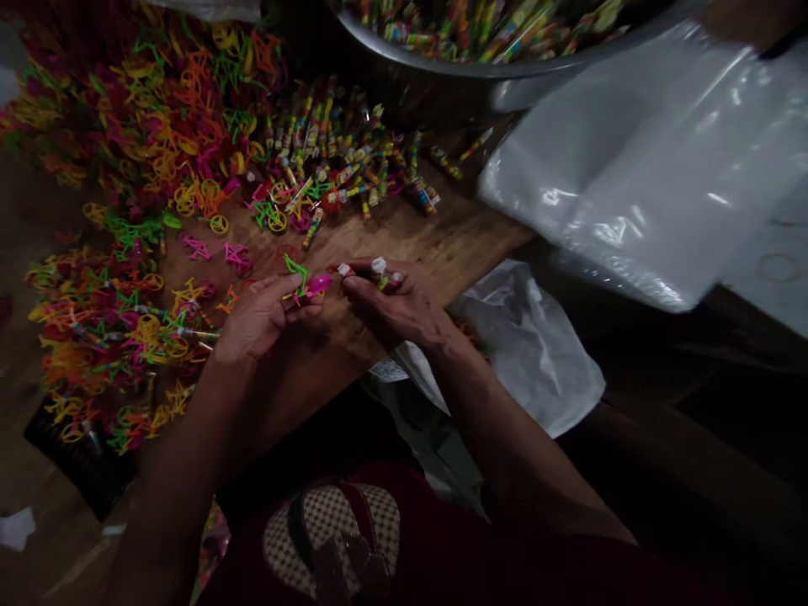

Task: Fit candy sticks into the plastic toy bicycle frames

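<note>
Over the wooden tabletop, my left hand (256, 320) pinches a small plastic toy bicycle (300, 282) with a green frame and a pink part. Close by on the right, my right hand (404, 307) is closed around several candy tubes (380, 268) with white ends. One tube's white end (344, 270) points toward the toy bicycle, and a small gap seems to lie between them. The fingers cover most of the tubes' bodies. Just beyond my hands lie loose pink bicycle pieces (236, 257) and a patterned candy tube (313, 227).
Colourful bicycle parts (170, 109) are heaped at left, with finished-looking pieces (145, 328) nearer. Candy tubes (328, 126) lie piled behind my hands. A metal basin (435, 64) holds more tubes. Clear plastic bags (631, 177) lie right; a white bag (536, 345) hangs by the wooden table edge (321, 379).
</note>
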Demonstrator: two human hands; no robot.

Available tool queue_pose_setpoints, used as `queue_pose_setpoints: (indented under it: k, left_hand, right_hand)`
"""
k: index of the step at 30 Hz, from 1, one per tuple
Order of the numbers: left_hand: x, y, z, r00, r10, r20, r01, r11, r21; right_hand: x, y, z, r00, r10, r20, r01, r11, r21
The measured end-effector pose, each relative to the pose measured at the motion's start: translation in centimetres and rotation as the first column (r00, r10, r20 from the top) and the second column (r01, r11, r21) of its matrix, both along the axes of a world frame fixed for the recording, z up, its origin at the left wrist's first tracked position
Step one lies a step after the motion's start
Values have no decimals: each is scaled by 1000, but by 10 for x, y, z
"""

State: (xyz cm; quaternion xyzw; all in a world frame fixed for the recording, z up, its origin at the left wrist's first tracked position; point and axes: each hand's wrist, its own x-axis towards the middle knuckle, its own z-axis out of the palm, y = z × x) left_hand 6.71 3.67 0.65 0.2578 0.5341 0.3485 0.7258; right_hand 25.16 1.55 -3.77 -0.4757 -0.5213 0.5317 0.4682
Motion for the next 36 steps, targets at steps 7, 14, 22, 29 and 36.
queue_pose_setpoints:
  k: [7,14,22,29,36]
  left_hand:
    - [-5,-2,-10,999,-47,-27,48,998,46]
    - [-3,-4,-6,984,-161,-76,165,985,52]
    - [-2,-7,-5,967,-252,-38,254,965,62]
    - [8,-9,-6,952,-302,-58,302,953,-1]
    - [12,-11,-16,970,-239,-34,240,971,17]
  right_hand:
    - [5,0,-8,995,-82,52,80,996,43]
    - [12,2,1,1000,-23,-17,23,1000,11]
    - [17,2,0,995,77,-56,-79,996,-29]
    - [14,-2,-4,987,126,-102,-126,992,12]
    - [18,-9,1,993,-76,-87,77,997,10]
